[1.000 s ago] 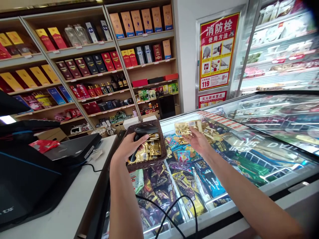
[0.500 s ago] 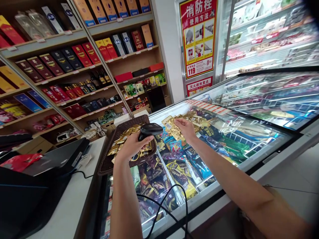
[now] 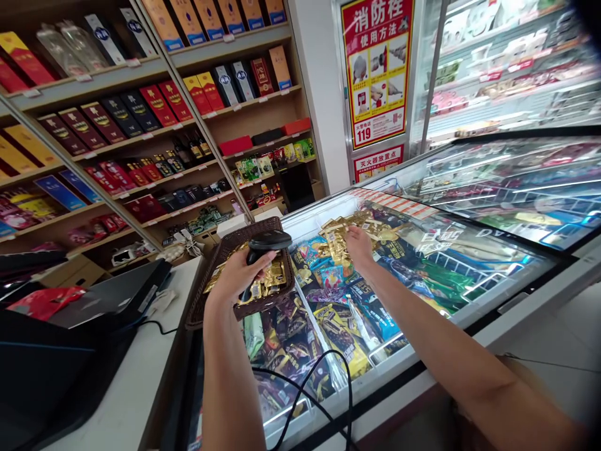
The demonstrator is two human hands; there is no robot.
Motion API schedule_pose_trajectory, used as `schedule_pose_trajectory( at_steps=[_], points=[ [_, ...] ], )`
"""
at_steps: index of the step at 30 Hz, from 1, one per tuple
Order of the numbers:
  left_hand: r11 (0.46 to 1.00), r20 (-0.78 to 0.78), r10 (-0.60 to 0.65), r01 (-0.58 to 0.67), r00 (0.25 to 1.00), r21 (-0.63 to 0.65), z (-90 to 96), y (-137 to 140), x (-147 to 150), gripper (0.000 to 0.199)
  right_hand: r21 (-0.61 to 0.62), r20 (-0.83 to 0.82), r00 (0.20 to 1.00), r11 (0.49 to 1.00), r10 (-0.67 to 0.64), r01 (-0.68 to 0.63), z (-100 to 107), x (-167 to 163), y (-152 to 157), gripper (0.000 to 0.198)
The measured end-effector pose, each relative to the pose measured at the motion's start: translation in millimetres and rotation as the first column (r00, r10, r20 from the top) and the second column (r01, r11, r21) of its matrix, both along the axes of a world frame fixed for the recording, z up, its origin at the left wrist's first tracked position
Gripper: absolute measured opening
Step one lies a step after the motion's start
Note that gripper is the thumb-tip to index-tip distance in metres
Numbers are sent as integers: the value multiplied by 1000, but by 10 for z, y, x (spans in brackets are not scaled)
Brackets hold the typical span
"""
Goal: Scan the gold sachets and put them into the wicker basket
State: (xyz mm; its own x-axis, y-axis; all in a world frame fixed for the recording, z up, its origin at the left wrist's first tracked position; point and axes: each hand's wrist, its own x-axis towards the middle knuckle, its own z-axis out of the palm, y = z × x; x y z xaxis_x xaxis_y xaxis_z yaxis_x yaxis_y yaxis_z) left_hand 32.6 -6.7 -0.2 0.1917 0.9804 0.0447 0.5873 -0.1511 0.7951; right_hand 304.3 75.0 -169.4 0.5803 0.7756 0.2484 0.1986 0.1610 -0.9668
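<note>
My left hand (image 3: 235, 275) is wrapped round the handle of a black barcode scanner (image 3: 270, 240), held over a brown woven basket (image 3: 197, 307). Gold foil packets (image 3: 270, 279) fill the basket. Further right, my right hand (image 3: 359, 245) pinches a gold packet (image 3: 337, 244) by its edge, above the glass lid of a chest freezer. More gold packets (image 3: 370, 224) lie on the glass just behind that hand. The scanner's black cable (image 3: 350, 388) loops over the freezer's near side.
Under the glass of the chest freezer (image 3: 399, 357) are bagged ice creams in wire baskets. A white counter (image 3: 141, 369) with a black machine (image 3: 42, 369) stands at the left. Shelves of boxes and bottles (image 3: 154, 106) rise behind, beside a red poster (image 3: 378, 75).
My left hand and the scanner have shifted left over the basket. My right hand, with the gold packet, has moved slightly right, away from the scanner.
</note>
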Motion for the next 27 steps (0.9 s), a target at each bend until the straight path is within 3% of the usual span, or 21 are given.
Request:
schedule_pose_trajectory(
  at_steps=[3, 6, 8, 11, 15, 17, 19, 23, 27],
  points=[
    [989, 117, 148, -150, 982, 12, 51, -20, -252, 52, -29, 84, 988, 991, -127, 129, -30, 5, -10, 48],
    [943, 235, 306, -328, 923, 60, 46, -20, -536, 53, 114, 344, 921, 982, -181, 150, 55, -165, -80, 45],
    [897, 293, 395, -434, 871, 83, 21, -22, -699, 53, 178, 444, 887, 983, -128, 53, 150, -385, -122, 42],
    [850, 355, 461, -520, 813, 87, -12, -43, -862, 53, 113, 550, 830, 976, 96, -188, 339, -839, -135, 35],
    [845, 405, 462, -531, 789, 69, -26, -92, -946, 54, -140, 686, 583, 865, 435, -481, 635, -1557, -52, 34],
    [850, 438, 442, -521, 783, 74, -25, -113, -954, 53, -275, 712, 446, 800, 543, -534, 741, -1917, 25, 38],
    [851, 460, 429, -519, 778, 84, -20, -130, -950, 53, -382, 700, 363, 753, 615, -536, 784, -2246, 117, 45],
    [856, 450, 417, -507, 790, 97, -11, -159, -928, 54, -469, 719, 316, 767, 620, -438, 704, -2689, 295, 68],
    [870, 437, 393, -481, 809, 109, -2, -176, -889, 53, -376, 847, 189, 810, 497, -450, 593, -2759, 409, 35]
  ],
)
